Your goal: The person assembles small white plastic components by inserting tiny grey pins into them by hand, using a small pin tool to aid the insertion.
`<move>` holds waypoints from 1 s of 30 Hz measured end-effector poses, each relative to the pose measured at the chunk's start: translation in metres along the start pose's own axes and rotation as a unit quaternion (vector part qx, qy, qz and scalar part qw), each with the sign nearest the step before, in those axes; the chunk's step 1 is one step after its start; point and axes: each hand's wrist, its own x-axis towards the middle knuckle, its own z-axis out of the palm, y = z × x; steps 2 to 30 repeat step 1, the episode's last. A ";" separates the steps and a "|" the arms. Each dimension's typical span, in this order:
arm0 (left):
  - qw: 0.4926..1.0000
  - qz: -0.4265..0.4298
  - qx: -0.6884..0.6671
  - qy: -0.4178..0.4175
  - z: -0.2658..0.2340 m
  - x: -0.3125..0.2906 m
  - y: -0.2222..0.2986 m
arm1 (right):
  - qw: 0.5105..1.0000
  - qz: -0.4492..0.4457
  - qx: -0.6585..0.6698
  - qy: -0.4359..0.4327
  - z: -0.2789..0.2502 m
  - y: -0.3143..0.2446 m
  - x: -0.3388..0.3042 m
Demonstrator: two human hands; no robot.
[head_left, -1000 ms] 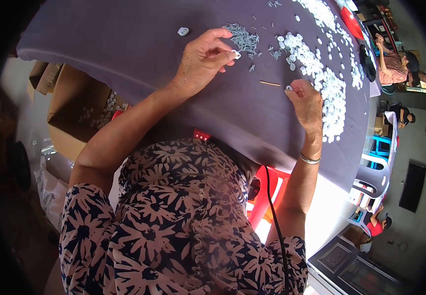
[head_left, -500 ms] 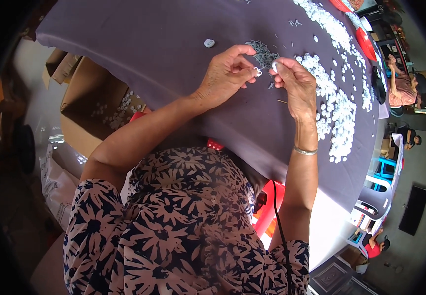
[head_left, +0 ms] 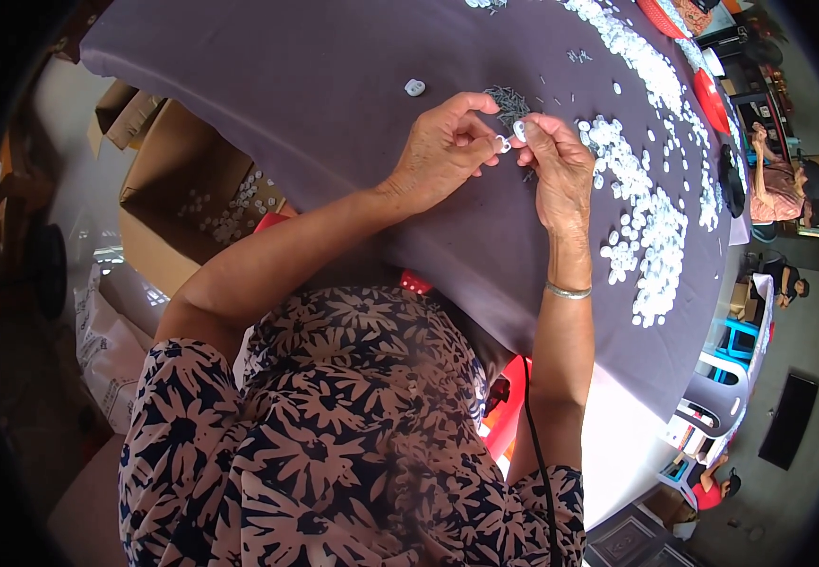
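Note:
My left hand (head_left: 439, 153) is closed, pinching a small white plastic piece with a round opening (head_left: 503, 144) between thumb and fingertip. My right hand (head_left: 560, 170), a metal bangle on its wrist, pinches another small rounded white plastic piece (head_left: 520, 129). The two pieces are very close together; whether they touch I cannot tell. Just beyond my fingertips lies a heap of thin grey nails (head_left: 508, 104), partly hidden by my hands. A single white piece (head_left: 415, 88) rests on the dark tablecloth (head_left: 315, 85), beyond my left hand.
Many white plastic pieces (head_left: 660, 246) spread across the right side of the table. Red baskets (head_left: 710, 101) stand at the far right. On the left, a cardboard box (head_left: 168, 203) holds more white pieces. Other people (head_left: 776, 189) sit farther off at the right.
My right hand has moved left, bringing its white piece closer to the one in my left hand. My left hand keeps its pinch. The whole view has shifted slightly.

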 end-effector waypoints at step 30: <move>1.000 0.000 0.000 0.000 0.000 0.000 0.000 | 1.000 -0.003 -0.004 -0.008 0.000 0.000 0.000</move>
